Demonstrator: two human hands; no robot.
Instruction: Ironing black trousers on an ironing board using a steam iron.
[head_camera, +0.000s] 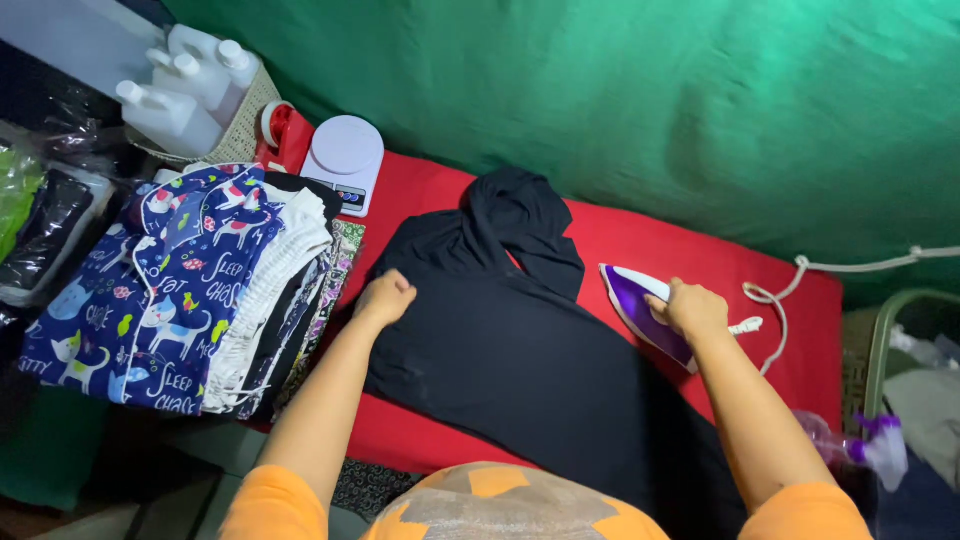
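While the black garment (520, 350) lies spread flat across the red ironing pad (640, 245), its hood end pointing toward the green cloth backdrop (640, 110), I see my left hand (385, 297) resting on its upper left edge, fingers curled down onto the fabric and pressing it rather than pinching it. My right hand (693, 308) is wrapped around the handle of the purple and white iron (640, 305), which sits just beside the garment's right side, partly on the red pad. A white cord (775, 300) runs from the iron toward the right. Left of the pad stands a pile of folded clothes (190, 290), a blue patterned piece with cats on top. Behind that pile sit a white kitchen scale (343, 160) and white plastic bottles (190, 85) in a basket.
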